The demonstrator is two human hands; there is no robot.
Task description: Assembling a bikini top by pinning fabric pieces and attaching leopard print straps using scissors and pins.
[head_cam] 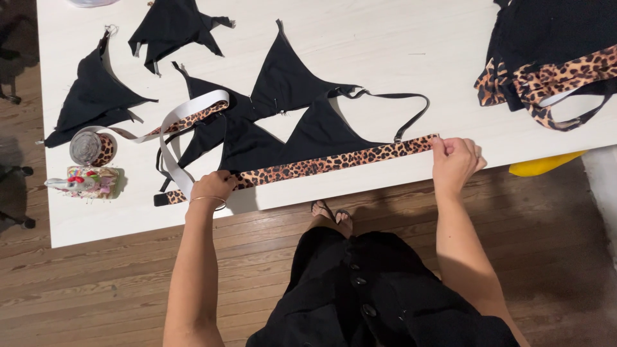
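Note:
A leopard-print elastic band point(334, 163) lies stretched along the front of the white table point(385, 38). My left hand point(212, 187) pinches it near its left part. My right hand point(454, 160) pinches its right end. The band runs along the lower edge of two black triangular fabric cups point(289, 83), one with a thin black strap point(411, 115). Left of my left hand the band loops on, white side up point(193, 106), toward a roll point(93, 148).
More black fabric triangles point(96, 96) lie at the back left. A pincushion with pins point(90, 182) sits by the roll. A pile of black and leopard-print garments point(546, 71) lies at the right. A yellow object point(543, 166) shows below the table edge.

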